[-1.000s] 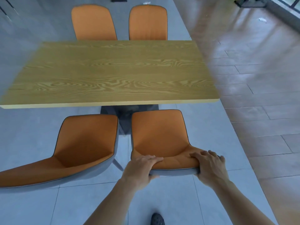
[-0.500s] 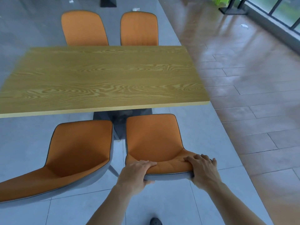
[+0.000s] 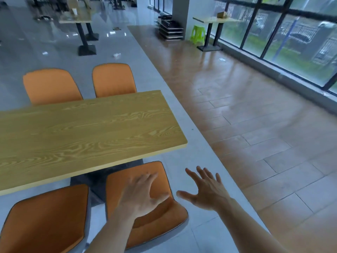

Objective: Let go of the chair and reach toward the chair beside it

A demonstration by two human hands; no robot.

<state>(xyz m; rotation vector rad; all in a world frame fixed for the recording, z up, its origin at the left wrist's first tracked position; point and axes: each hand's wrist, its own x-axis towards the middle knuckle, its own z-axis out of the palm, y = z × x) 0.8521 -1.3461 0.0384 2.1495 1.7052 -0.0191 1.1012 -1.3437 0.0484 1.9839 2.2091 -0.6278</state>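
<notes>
- Head view: orange chair (image 3: 156, 214) on grey floor at near right corner of wooden table (image 3: 87, 128), seat front tucked under table edge, backrest toward camera, long axis running front-to-back, slightly angled right.
- Left hand (image 3: 140, 196): fingers spread, over seat, blurred; contact unclear.
- Right hand (image 3: 206, 189): splayed, holding nothing, just right of chair.
- Half a second ago both gripped backrest top; now released, camera tilted up.

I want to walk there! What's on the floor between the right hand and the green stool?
Head view: mostly bare brown floor between the right hand and the green stool.
</notes>
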